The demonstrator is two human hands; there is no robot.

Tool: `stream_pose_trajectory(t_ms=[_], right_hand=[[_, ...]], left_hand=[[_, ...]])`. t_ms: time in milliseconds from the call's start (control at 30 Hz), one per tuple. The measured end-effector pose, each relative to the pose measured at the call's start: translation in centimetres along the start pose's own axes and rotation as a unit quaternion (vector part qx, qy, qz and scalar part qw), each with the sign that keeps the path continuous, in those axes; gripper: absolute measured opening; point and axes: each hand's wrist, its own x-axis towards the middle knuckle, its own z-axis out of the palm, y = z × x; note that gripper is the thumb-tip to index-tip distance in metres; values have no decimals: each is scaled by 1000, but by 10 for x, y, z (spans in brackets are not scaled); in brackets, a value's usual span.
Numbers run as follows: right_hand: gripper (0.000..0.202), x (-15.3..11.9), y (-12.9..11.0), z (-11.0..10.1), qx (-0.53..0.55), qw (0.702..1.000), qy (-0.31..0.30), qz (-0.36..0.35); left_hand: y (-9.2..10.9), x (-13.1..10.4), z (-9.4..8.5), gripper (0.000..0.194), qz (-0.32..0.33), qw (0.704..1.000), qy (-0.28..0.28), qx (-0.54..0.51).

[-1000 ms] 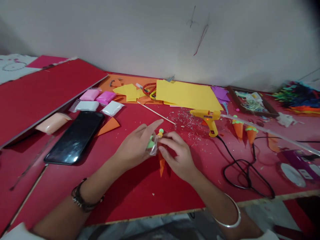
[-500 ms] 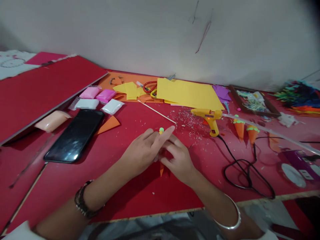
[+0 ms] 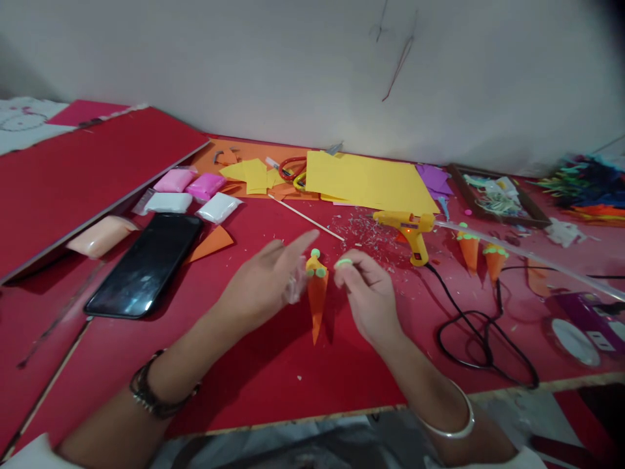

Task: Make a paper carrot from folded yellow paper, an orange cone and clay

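An orange paper cone [image 3: 317, 299] lies on the red table between my hands, tip toward me. Yellow trim and small light-green clay pieces cover its wide end, with a green ball [image 3: 315, 253] at the top. My right hand [image 3: 372, 296], just right of the cone, pinches a small flattened piece of light-green clay [image 3: 344, 262] between thumb and fingers. Left of the cone is my left hand [image 3: 261, 280], index finger stretched out and the other fingers curled round a crumpled clear plastic packet [image 3: 295, 281]. Its contents are hard to make out.
A yellow glue gun [image 3: 407, 228] with a lit light and looping black cord [image 3: 463, 319] rests at right, near two finished-looking cones [image 3: 469, 251]. A thin stick [image 3: 307, 218] lies ahead. Left are a black phone [image 3: 146, 264] and clay packets [image 3: 168, 202]. Yellow sheets [image 3: 371, 181] lie behind.
My hands have parted, the left moving left and the right moving right. The orange cone between them is now uncovered, and green clay shows in my right fingertips.
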Motion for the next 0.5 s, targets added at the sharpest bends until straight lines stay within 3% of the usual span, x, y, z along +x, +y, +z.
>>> stream_pose_trajectory(t_ms=[100, 300, 400, 500], right_hand=[[9, 5, 7, -4, 66, 995, 59, 45], [19, 8, 9, -6, 120, 990, 27, 63], [15, 7, 9, -5, 104, 992, 19, 70], [11, 6, 11, -5, 84, 993, 14, 84]], left_hand=[[-17, 2, -8, 54, -83, 993, -8, 85], [-47, -7, -5, 52, -111, 978, -57, 165], [-48, -8, -2, 58, -101, 982, -45, 153], [-33, -3, -1, 45, -76, 989, -43, 117]])
